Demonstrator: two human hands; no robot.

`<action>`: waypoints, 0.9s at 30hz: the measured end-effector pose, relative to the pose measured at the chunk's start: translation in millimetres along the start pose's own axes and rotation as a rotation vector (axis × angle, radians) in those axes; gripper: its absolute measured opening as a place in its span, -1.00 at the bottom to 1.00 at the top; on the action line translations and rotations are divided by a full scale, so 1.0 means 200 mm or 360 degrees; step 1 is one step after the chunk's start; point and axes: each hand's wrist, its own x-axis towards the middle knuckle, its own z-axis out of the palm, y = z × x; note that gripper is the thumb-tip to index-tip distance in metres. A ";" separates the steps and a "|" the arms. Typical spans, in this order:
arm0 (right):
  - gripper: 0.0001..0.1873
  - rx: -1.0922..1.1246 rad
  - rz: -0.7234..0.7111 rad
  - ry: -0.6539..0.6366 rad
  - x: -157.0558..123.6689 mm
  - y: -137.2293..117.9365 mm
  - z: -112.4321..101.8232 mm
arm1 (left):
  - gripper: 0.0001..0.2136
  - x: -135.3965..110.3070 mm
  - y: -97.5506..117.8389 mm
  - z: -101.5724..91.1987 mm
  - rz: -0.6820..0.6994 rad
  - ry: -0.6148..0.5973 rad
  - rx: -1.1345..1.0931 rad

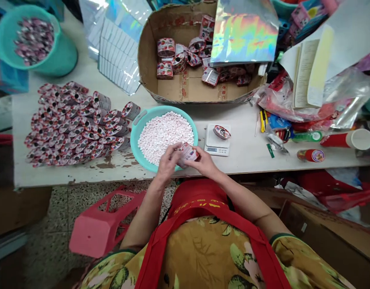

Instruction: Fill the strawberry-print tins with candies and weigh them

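Observation:
Between my two hands is a small printed candy box (188,153), red and white, held over the near right rim of a turquoise basin (139,154). My left hand (168,162) is closed on its left side, with fingertips bent against it. On the right side, my right hand (205,163) grips it between thumb and fingers. Small pale pink candies (165,134) fill the basin. To the right, a white digital scale (217,141) carries another oval printed box (222,132). Its display is lit, but I cannot read the number.
Stacked oval boxes (73,124) cover the table's left side. Behind the basin stands a cardboard carton (169,94) with several printed boxes inside. A turquoise bucket (63,56) is at the far left. Yellow cutter (263,120), packets and a paper cup (359,139) lie right. A pink stool (94,233) stands below.

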 end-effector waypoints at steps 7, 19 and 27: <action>-0.51 -0.0268 -0.0082 0.0034 0.18 -0.09 0.19 | -0.68 0.24 -0.03 -0.16 -0.0309 0.0333 -0.0608; -0.43 -0.0054 0.0131 0.0102 0.26 0.02 0.12 | -0.84 0.34 -0.10 -0.10 -0.0665 0.0170 -0.0991; -0.34 0.0217 0.0063 -0.0060 0.19 -0.02 0.08 | -0.78 0.35 -0.07 -0.15 -0.0625 0.0004 -0.1122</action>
